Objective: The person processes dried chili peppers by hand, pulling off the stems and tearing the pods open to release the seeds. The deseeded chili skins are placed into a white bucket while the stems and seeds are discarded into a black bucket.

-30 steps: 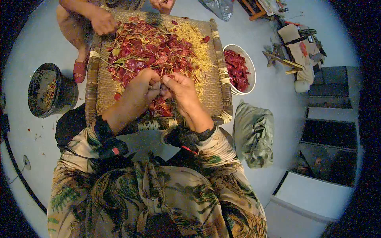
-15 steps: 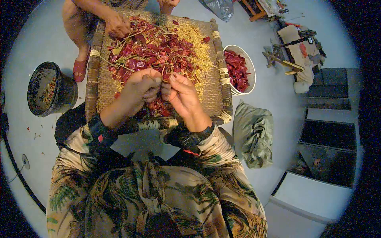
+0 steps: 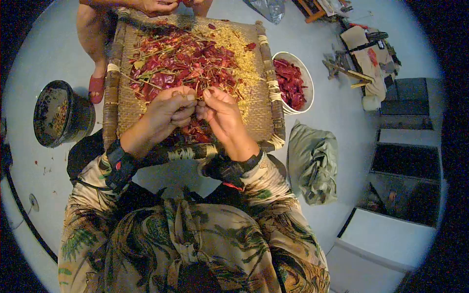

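Over the near part of a woven tray (image 3: pixel 266 115), my left hand (image 3: pixel 171 110) and my right hand (image 3: pixel 220 110) are close together. The thumb and fingers of each are pinched, and the fingertips nearly meet on a small bit of dried chili pepper (image 3: pixel 199 98), mostly hidden by the fingers. Beneath and beyond them lies a heap of dried red chili peppers (image 3: pixel 181 68), torn pieces mixed with thin stems. Yellow chili seeds (image 3: pixel 249 68) are spread along the tray's right side.
A white bucket (image 3: pixel 311 93) holding red chili pieces stands right of the tray. A black bucket (image 3: pixel 88 115) with seeds and scraps is at left. A co-worker's hand (image 3: pixel 159 6) is at the far edge. A grey-green sack (image 3: pixel 315 163) lies on the right floor.
The co-worker's hand has lifted from the heap and drawn back to the far edge. My hands stay pinched together in nearly the same place, with the fingertips slightly shifted.
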{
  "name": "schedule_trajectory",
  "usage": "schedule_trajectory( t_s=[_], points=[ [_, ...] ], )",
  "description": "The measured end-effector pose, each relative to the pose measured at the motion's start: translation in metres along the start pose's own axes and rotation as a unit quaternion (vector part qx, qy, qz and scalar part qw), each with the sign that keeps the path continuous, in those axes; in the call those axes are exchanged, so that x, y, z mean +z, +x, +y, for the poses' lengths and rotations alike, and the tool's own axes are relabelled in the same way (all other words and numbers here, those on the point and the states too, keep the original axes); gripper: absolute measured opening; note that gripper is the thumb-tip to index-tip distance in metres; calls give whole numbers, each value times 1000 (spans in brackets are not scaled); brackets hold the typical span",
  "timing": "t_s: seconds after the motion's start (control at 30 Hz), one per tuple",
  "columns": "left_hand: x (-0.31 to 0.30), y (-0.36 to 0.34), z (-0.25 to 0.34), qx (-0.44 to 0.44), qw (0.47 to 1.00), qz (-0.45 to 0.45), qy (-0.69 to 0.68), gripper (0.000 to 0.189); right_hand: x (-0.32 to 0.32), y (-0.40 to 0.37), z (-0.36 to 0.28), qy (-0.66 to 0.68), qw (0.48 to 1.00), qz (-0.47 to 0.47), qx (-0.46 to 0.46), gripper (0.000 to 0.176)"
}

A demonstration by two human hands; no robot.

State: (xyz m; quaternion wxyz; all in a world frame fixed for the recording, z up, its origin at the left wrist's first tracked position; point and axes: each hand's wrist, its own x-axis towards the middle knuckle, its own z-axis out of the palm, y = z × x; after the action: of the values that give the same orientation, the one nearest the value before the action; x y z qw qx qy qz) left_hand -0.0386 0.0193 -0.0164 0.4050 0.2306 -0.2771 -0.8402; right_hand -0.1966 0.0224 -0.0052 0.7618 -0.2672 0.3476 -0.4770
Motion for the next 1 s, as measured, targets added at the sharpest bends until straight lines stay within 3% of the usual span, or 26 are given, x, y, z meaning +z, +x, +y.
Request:
schedule_trajectory(
  t_s=[0.17,0.33,0.57,0.67,0.73,0.77,0.87,0.9,0.97,1.0],
  points=[
    [25,-14,8,-60,998,1,11,8,-51,20,5,4,1000,18,-25,10],
    [17,-13,8,-37,999,-4,19,7,-56,23,-23,35,995,71,-57,12],
    [-1,-8,11,-12,1000,-11,-8,7,-71,24,-47,-94,978,168,-87,15],
    [3,-6,14,1,998,48,43,11,-152,38,-69,16,977,75,-197,21],
    [8,-6,16,4,996,72,45,14,-148,31,-96,208,921,123,-305,24],
    [9,-5,17,5,995,85,47,15,-141,24,-106,207,896,238,-312,17],
    [-1,-6,15,-2,997,80,4,17,-182,31,-98,217,918,216,-253,16],
    [-8,-5,14,-3,998,52,-20,18,-163,36,-94,201,907,289,-230,15],
    [-21,-3,13,-3,998,-2,-68,20,-152,38,-84,17,950,235,-204,15],
    [-17,-5,14,1,998,28,-53,19,-144,38,-80,-75,958,203,-189,16]
  ],
)
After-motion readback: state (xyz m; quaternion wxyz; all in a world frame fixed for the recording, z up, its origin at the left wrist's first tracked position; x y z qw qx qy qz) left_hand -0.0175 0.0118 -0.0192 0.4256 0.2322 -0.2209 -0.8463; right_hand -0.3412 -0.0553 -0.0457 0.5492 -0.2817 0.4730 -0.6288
